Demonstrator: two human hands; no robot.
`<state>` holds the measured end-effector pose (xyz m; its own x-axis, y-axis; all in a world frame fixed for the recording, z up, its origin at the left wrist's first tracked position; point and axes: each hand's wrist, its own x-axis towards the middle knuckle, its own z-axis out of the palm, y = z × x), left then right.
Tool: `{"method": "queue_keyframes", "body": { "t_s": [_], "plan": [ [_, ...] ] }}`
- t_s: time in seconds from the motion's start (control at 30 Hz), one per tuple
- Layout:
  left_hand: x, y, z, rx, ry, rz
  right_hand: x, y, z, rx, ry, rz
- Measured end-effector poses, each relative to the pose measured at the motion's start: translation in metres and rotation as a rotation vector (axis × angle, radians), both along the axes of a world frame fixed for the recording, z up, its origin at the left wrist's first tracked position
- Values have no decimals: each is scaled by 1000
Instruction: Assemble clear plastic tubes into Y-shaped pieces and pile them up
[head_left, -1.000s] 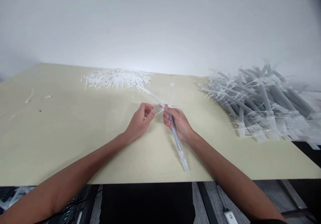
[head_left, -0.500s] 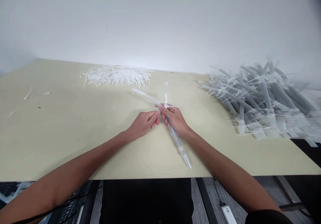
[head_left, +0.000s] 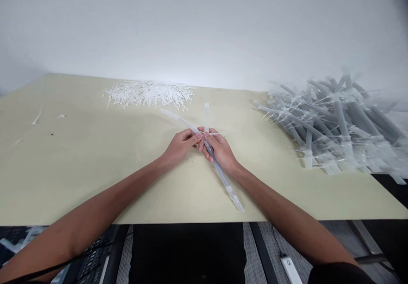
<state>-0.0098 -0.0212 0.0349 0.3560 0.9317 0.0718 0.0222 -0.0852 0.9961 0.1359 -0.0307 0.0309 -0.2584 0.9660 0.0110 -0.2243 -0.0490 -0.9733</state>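
Note:
A branched piece of clear plastic tubing [head_left: 222,174] is held above the table. One branch points up and left, one straight away from me, and the long one runs down to the right with a wider end piece. My right hand [head_left: 220,148] is closed around it near the junction. My left hand [head_left: 182,144] pinches the tubing just left of the junction, thumb and fingers together. A thin white cable tie [head_left: 222,133] sticks out to the right past my right hand's fingers; its head is hidden.
A heap of white cable ties [head_left: 149,94] lies at the back of the table. On the right is a large pile of similar tubing pieces [head_left: 331,127]. A few loose white bits [head_left: 37,116] lie at the far left.
My left hand has moved slightly up and onto the tubing by the junction, its fingers now opened out from a tighter curl. The upright branch has shifted a little left.

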Motion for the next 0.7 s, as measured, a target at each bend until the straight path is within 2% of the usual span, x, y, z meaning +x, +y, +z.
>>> {"method": "queue_keyframes", "body": {
  "t_s": [0.4, 0.5, 0.6, 0.7],
  "plan": [
    [5, -4, -6, 155, 77, 125, 0, -5, 9, -19, 19, 8],
    [4, -4, -7, 173, 101, 149, 0, -5, 8, -80, 55, 27],
    [3, -2, -10, 133, 77, 112, 0, -3, 7, -147, 94, 45],
    [0, 0, -14, 66, 74, -4, 2, -1, 6, -132, 164, 27]
  ]
}}
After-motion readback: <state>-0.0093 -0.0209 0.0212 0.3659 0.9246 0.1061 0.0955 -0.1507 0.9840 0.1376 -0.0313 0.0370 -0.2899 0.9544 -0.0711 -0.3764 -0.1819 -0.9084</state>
